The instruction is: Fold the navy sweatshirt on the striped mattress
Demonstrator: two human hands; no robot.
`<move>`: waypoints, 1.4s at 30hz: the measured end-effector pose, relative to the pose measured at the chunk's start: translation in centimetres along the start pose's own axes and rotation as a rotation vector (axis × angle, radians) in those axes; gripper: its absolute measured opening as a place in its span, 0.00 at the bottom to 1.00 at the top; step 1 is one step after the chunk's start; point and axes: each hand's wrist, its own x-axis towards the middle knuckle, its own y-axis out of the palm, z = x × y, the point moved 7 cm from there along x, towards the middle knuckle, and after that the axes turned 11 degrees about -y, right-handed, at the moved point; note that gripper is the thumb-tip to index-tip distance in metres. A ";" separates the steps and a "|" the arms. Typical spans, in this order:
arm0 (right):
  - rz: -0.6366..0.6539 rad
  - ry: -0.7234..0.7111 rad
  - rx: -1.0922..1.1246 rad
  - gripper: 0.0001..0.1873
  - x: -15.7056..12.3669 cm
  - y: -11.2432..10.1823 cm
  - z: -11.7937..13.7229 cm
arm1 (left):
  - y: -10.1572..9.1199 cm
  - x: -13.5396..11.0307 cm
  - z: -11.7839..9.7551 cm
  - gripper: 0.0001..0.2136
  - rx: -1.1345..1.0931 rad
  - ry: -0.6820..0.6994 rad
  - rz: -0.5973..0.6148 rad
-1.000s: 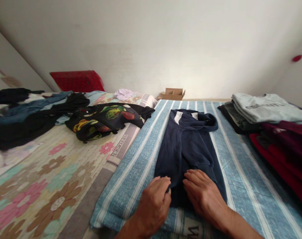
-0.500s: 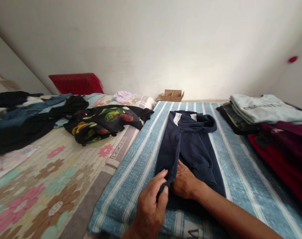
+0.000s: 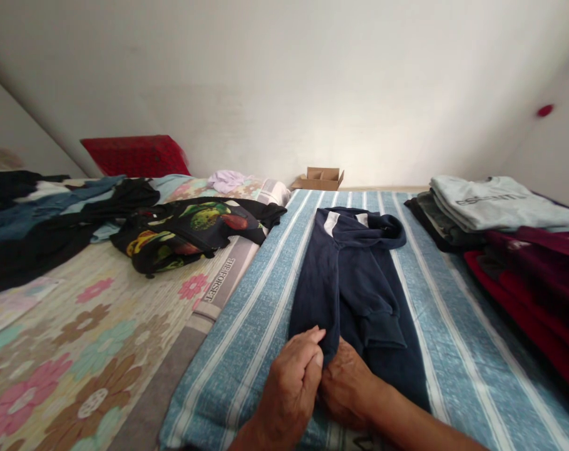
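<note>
Two bare hands work at the near end of a blue-and-white striped bedcover [image 3: 228,351], and between them lies one navy sweatshirt [image 3: 354,282], folded lengthwise down the middle of the cover. Two white stripes [image 3: 332,222] show at its far end, and one ribbed cuff [image 3: 384,333] rests on top, right of centre.

The left hand [image 3: 290,391] is curled closed, gripping a fold of the sweatshirt's near edge between fingers and thumb. The right hand [image 3: 345,389] sits just beside it, pressed in behind that fold. Its fingers are hidden, so I cannot tell whether it grips or only pushes, though it seems to be against the cloth.

To the right of the cover stand two stacks of folded clothes: a pale grey printed T-shirt [image 3: 497,202] tops one, and the other [image 3: 528,275] is maroon and red. To the left, on a floral bedsheet [image 3: 91,351], lie one black fruit-print garment [image 3: 194,232] and a heap of dark clothes [image 3: 44,225]. Farther off are one lilac cloth [image 3: 226,181], one red cushion [image 3: 136,155] and one open cardboard box [image 3: 318,178].
</note>
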 end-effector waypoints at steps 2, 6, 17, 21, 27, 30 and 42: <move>-0.015 0.017 0.011 0.14 -0.5 0.4 0.8 | 0.3 0.2 0.3 0.13 -0.004 -0.034 0.033; 0.011 0.039 0.000 0.16 -1.6 1.4 2.0 | 1.1 0.6 0.2 0.14 0.005 -0.067 0.114; 0.024 -0.142 0.336 0.14 -2.8 -3.7 3.0 | 2.0 0.8 0.1 0.18 -0.019 -0.141 0.432; 0.047 -0.145 0.524 0.12 -2.4 -7.0 2.8 | 2.7 0.3 0.4 0.19 0.072 -0.112 0.480; -0.069 0.140 0.277 0.12 -0.9 -8.9 -2.7 | 2.9 -0.1 0.5 0.12 0.066 -0.056 0.455; 0.029 0.254 0.102 0.10 -1.3 -6.6 -5.1 | 3.3 -0.4 0.7 0.10 0.116 -0.051 0.457; 0.052 0.311 0.069 0.12 -2.9 -4.4 -5.6 | 2.7 -0.3 2.0 0.10 0.174 -0.159 0.530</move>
